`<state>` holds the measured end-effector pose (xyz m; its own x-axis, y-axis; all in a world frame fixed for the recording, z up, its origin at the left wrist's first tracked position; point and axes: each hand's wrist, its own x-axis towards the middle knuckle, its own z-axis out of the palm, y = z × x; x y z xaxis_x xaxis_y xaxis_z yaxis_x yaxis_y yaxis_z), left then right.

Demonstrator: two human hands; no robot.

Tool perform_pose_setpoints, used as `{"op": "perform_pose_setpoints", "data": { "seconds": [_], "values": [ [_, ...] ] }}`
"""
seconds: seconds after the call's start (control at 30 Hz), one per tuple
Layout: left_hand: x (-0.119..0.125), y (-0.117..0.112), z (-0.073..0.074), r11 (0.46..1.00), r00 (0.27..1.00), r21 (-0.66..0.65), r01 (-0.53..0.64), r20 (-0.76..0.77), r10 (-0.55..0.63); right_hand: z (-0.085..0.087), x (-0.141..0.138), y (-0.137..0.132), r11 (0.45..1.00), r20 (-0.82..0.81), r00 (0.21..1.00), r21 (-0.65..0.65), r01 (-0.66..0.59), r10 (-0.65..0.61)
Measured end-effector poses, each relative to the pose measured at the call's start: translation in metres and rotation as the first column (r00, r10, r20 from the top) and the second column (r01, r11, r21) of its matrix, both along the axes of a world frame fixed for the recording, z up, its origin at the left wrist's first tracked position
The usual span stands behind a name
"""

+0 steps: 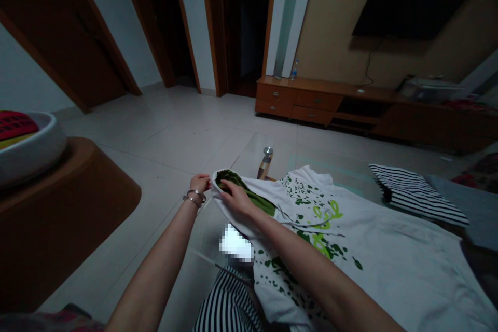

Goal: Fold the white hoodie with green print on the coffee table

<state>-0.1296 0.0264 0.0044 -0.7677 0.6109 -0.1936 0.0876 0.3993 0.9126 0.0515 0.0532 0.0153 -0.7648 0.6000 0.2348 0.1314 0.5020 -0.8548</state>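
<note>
A white hoodie with green splash prints lies spread over the glass table, its hood toward the left and its drawstrings across the chest. My left hand, with metal bracelets at the wrist, is closed in a pinch on the left edge of the hood. Inside the hood opening, my right hand rests against the green lining, its fingers closed over the hood's cloth near the rim. The fingertips of that hand are partly hidden in the folds.
A folded striped garment lies at the right, beside grey cloth. More striped cloth shows at the bottom. A white bowl sits on a brown stand at left. Beyond are a TV cabinet and television.
</note>
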Motion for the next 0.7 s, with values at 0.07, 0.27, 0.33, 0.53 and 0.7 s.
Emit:
{"op": "perform_pose_setpoints", "data": {
  "seconds": [0.07, 0.27, 0.33, 0.53, 0.7],
  "values": [
    [0.005, -0.001, 0.005, 1.0, 0.998, 0.025, -0.01, -0.067, 0.012, -0.003, -0.003, 0.006, 0.998, 0.005, 0.998, -0.006, 0.06, -0.06],
    [0.025, -0.003, 0.032, 0.968, 0.742, -0.196, 0.159, -0.624, -0.248, -0.003, -0.027, 0.023, 0.985, 0.092, 0.986, 0.083, -0.15, 0.143],
    [0.03, -0.002, 0.039, 0.954, 0.643, -0.261, 0.145, -0.708, -0.292, -0.001, -0.035, 0.026, 0.982, 0.115, 0.981, 0.09, -0.169, 0.158],
    [0.026, 0.007, 0.037, 0.994, 0.836, -0.091, 0.055, -0.541, -0.096, -0.003, -0.046, 0.036, 0.976, 0.126, 0.975, 0.093, -0.197, 0.185],
    [0.016, 0.021, 0.02, 0.999, 0.979, -0.014, -0.048, -0.197, 0.045, -0.012, -0.022, 0.039, 0.995, 0.03, 0.999, 0.087, -0.043, 0.041]
  ]
}}
